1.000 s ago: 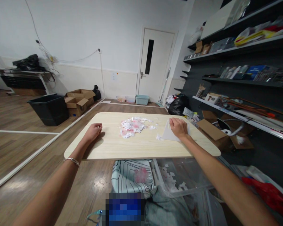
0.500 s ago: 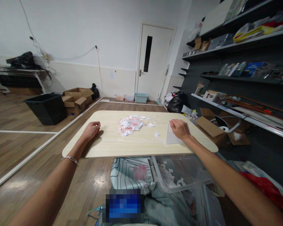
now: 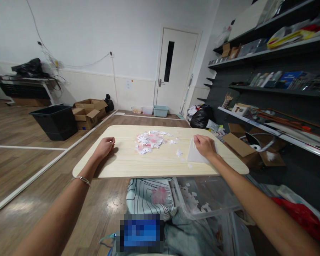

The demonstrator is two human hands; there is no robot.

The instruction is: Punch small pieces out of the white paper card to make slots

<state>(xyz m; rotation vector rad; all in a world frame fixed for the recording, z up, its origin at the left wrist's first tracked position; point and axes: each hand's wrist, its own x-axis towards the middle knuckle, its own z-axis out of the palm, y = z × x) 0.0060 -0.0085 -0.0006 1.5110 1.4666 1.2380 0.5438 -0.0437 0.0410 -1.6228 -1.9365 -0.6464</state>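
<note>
My left hand [image 3: 106, 146] is closed in a loose fist at the left side of the pale wooden table [image 3: 122, 165], and nothing shows in its fingers. On the right, my right hand [image 3: 204, 145] is closed over the upper part of a flat white sheet [image 3: 195, 155], which lies on or just above the tabletop; the hand covers part of it. Between the hands is a heap of torn white and pinkish paper scraps [image 3: 150, 140]. A few loose scraps [image 3: 179, 153] lie between the heap and the sheet.
Below the table's near edge are a clear plastic bin [image 3: 210, 209] with white pieces and a striped cloth [image 3: 141, 193]. A black bin [image 3: 54, 122] and cardboard boxes [image 3: 86, 113] stand to the left. Shelves [image 3: 277, 89] and an open carton [image 3: 242, 144] are on the right.
The view has shifted slightly, so the scene sits a little farther right. The white sheet has moved slightly away from me, and a small scrap now shows by its near edge. Both hands stay closed.
</note>
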